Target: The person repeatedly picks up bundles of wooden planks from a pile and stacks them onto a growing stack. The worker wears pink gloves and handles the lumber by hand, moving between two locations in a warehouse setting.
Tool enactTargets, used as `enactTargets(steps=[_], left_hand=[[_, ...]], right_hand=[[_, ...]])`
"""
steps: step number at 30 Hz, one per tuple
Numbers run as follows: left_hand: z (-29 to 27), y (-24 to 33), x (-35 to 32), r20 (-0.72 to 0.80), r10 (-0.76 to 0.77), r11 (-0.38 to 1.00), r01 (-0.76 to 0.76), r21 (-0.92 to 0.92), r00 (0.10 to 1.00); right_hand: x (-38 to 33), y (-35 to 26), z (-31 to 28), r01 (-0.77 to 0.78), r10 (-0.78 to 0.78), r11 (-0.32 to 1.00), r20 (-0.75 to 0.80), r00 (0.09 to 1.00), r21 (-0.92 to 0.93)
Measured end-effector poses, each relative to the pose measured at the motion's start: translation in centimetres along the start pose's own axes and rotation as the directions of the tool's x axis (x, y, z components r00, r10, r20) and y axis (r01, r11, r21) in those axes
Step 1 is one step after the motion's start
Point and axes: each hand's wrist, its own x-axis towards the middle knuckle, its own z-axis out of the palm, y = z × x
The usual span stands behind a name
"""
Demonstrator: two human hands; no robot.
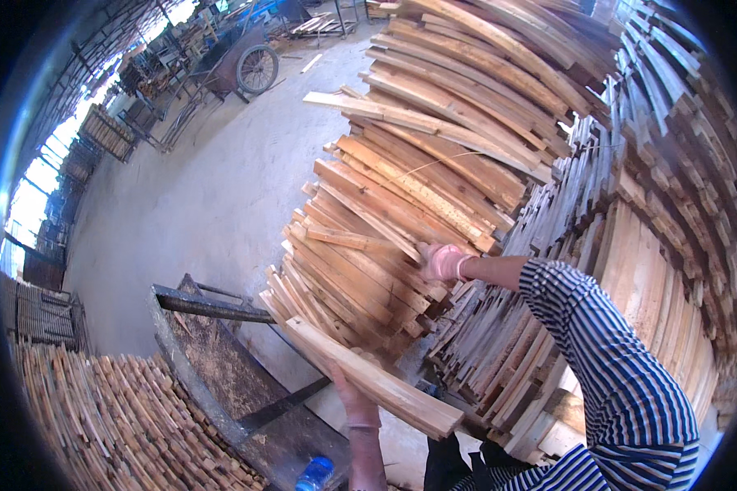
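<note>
My left hand [354, 398] is wrapped round the underside of a pale wooden board [373, 378], which slants from the pile's near edge toward my body. Part of the fingers is hidden beneath and behind the board. My right hand [444, 260], in a pinkish glove, closes on the near end of a thin wooden strip [373, 219]. That strip lies across the loose pile of wooden boards [344, 270]; its fingertips' exact grip is partly hidden.
A dark metal trough-like frame [221, 360] dusted with wood chips stands at left, with a blue plastic bottle [315, 473] by it. Stacked strips [123, 409] fill the lower left. Tall wood stacks [655, 278] rise at right. A wheeled cart [256, 69] stands farther back.
</note>
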Motion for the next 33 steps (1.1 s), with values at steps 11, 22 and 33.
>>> enactTargets(steps=[11,22,33], left_hand=[[10.0,3.5,0.4,0.028,0.07,0.993,-0.072,0.097,0.997],[34.4,2.0,-9.1,0.713,0.19,0.947,-0.317,0.047,0.675],[46.5,-20.7,-14.5,0.775,-0.361,0.618,-0.49,0.615,0.518]], right_hand=[[-23.4,-14.1,-22.1,0.097,-0.217,0.655,0.064,0.974,0.749],[-48.6,-11.7,-16.2,0.379,-0.213,0.904,-0.562,0.8,0.196],[-62.5,-0.1,-22.3,0.366,0.328,0.766,-0.811,0.485,0.529]])
